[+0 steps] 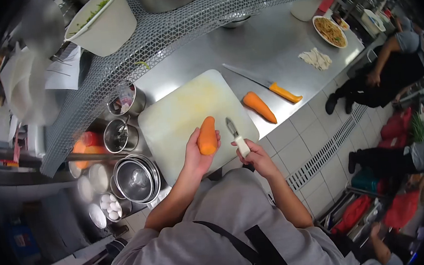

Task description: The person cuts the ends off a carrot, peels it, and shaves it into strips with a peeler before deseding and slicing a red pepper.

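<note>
An orange carrot piece (207,137) with a flat cut lower end lies in my left hand (197,153), whose fingers wrap round it over the near part of the white cutting board (171,117). To its right, my right hand (260,161) grips a peeler (243,146) by its white handle, the metal blade pointing up and away from me. Peeler and carrot piece are apart. Another carrot (260,108) rests on the steel counter just right of the board. Beyond it is a long knife (283,92) with a yellow handle.
Stacked metal bowls (135,181), metal pots (120,135) and a container of eggs (112,210) stand left of the board. A mesh shelf (164,26) overhangs the back. A cloth (315,59) and noodle plate (330,32) are at right. Other people (391,68) stand beyond.
</note>
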A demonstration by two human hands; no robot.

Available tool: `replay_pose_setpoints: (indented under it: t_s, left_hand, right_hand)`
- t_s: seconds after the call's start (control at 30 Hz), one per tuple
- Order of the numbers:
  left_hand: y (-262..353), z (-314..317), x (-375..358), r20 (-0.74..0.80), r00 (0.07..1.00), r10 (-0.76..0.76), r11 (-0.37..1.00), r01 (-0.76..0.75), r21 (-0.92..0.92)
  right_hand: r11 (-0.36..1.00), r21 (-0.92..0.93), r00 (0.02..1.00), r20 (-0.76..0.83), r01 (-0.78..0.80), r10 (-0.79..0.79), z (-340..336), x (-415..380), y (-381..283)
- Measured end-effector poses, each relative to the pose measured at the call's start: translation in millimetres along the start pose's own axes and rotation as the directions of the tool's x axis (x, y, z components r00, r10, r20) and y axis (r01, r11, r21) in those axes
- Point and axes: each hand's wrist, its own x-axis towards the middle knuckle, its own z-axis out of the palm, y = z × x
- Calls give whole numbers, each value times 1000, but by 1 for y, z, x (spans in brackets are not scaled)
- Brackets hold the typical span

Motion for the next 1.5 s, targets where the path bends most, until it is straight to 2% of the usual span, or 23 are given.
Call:
replay_pose_setpoints:
  t_s: [0.07, 0.1, 0.17, 0.2, 0.23, 0.27, 0.33, 0.37, 0.4, 0.43, 0.5, 0.57, 0.6, 0.67, 0.87, 1.07, 1.2, 1.27, 1.3, 1.37, 1.4, 1.47, 1.5]
  left_hand:
    - [3, 2, 4, 48, 998, -27, 1000, 27, -1]
    - [4, 3, 6, -4, 1000, -13, 1000, 13, -1]
    - [8, -2, 10, -59, 998, -23, 1000, 23, 0]
    - [11, -6, 10, 20, 997, -76, 997, 76, 1]
    - [14, -7, 10, 103, 987, -120, 993, 120, 5]
    - [17, -4, 8, 111, 986, -123, 992, 123, 3]
    - [22, 2, -4, -46, 991, -124, 992, 125, 23]
    - [24, -3, -5, -49, 992, -117, 993, 119, 22]
    - [26, -8, -4, 9, 994, -111, 993, 110, 50]
    - [28, -12, -3, 69, 992, -107, 992, 101, 77]
    - [30, -13, -5, 38, 994, -100, 992, 97, 78]
    - [31, -11, -7, 5, 995, -98, 992, 97, 74]
    - [32, -12, -7, 3, 996, -94, 993, 94, 71]
    - [36, -12, -11, -3, 996, -90, 993, 90, 72]
    - [40, -11, -14, 19, 995, -99, 990, 97, 103]
    - [43, -15, -12, 29, 992, -123, 987, 119, 104]
    - [45, -22, -17, 34, 992, -121, 987, 116, 114]
    - [43, -27, -24, 3, 993, -118, 987, 117, 114]
    - [40, -32, -32, 4, 990, -139, 975, 136, 175]
    - [35, -38, -50, 53, 983, -174, 956, 155, 249]
    - [40, -34, -57, 37, 984, -173, 955, 159, 252]
    - [52, -27, -68, 88, 989, -121, 974, 101, 202]
    - [57, -29, -66, 84, 990, -115, 975, 97, 198]
  right_hand:
    - [924, -382, 969, -223, 16, -109, 43, -6, -19]
    - [924, -382, 964, -242, 12, -112, 51, -7, -21]
    - [715, -699, 955, -187, 35, -230, 62, -11, -20]
    - [718, -696, 953, -208, 14, -220, 67, -13, -16]
    - [528, -849, 928, -173, 30, -331, 72, -11, -16]
    - [298, -954, 896, -98, 39, -432, 75, -7, -17]
    - [269, -963, 899, -101, 20, -426, 83, -4, -19]
    - [246, -969, 902, -104, 2, -418, 87, -1, -18]
    - [246, -969, 904, -97, 10, -417, 89, 2, -16]
    - [310, -950, 903, -104, 34, -417, 89, 4, -14]
    - [371, -927, 903, -112, 55, -414, 92, 5, -16]
    - [447, -893, 931, -125, 45, -344, 97, 4, -25]
    - [447, -894, 932, -124, 44, -340, 99, 4, -26]
    - [328, -938, 949, 2, 111, -315, 102, 8, -28]
    - [226, -969, 934, 12, 98, -357, 103, 14, -26]
    - [245, -959, 919, 38, 144, -393, 104, 19, -25]
    - [257, -957, 942, 39, 131, -334, 103, 24, -22]
    - [345, -928, 942, 18, 140, -334, 97, 32, -13]
    - [352, -925, 944, 19, 142, -330, 85, 40, -9]
    - [398, -917, 968, -84, 19, -238, 46, 62, 1]
    - [412, -911, 969, -83, 20, -231, 34, 68, 14]
    - [548, -815, 971, -239, -187, -25, 21, 73, 35]
    - [655, -671, 916, -391, -348, 86, 40, 73, 21]
